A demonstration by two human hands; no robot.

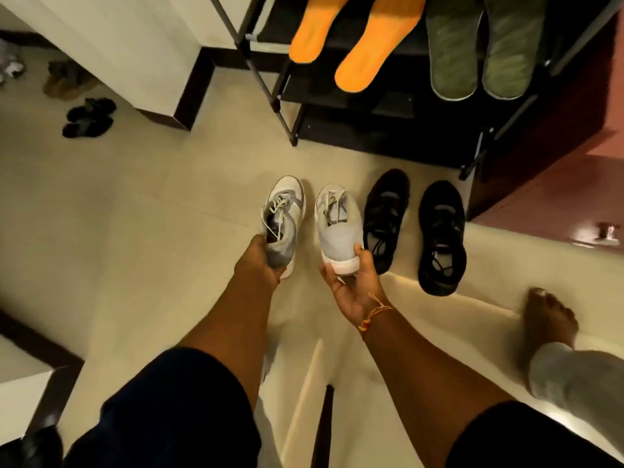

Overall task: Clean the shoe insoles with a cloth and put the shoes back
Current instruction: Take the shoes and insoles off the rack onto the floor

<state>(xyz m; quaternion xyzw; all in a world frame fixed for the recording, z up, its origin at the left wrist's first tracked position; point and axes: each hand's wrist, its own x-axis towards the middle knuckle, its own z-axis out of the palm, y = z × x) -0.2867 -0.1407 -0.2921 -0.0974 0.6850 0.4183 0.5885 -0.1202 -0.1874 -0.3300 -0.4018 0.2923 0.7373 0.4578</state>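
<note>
Left grip [260, 265], right grip [354, 292] clasp heels — grey, seemingly mesh sneakers [337, 231].

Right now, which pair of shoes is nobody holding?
The black shoes, standing on the floor by the rack. The grey shoes are gripped, one by the left hand, one by the right hand.

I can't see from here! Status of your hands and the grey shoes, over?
Left hand grips left grey shoe by heel. Right hand holds right grey shoe by heel. Black shoes on floor close beside; no cloth in view.
</note>
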